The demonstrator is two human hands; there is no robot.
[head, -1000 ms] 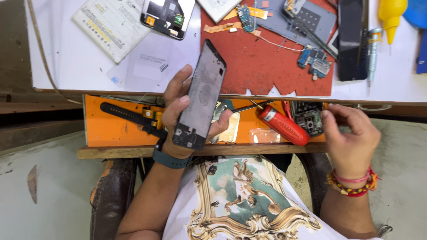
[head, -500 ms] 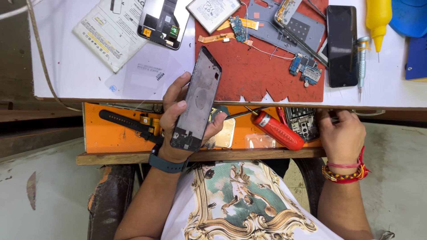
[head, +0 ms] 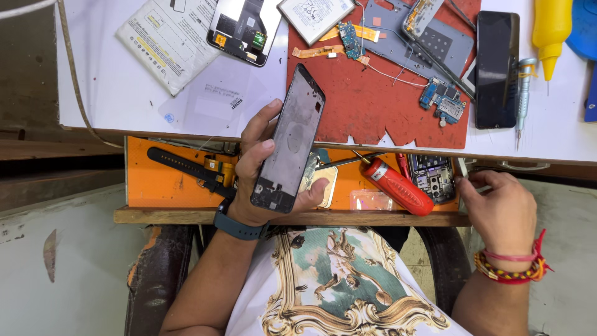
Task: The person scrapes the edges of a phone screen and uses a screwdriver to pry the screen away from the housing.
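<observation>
Left hand [head: 261,171]: we grip the phone frame [head: 289,140] closed in our fingers, above the orange drawer [head: 168,183].
Right hand [head: 497,208]: we reach inside the drawer's right end; fingers curled, contents unclear.
Nearby: red screwdriver [head: 395,185].

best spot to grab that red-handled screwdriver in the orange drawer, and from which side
Grip the red-handled screwdriver around the middle of its thick red handle, coming from above and from the right hand's side. The handle lies flat and slanted in the orange drawer, its upper face bare. The thin shaft points up-left toward the phone frame in the left hand, so that end is crowded.
</observation>
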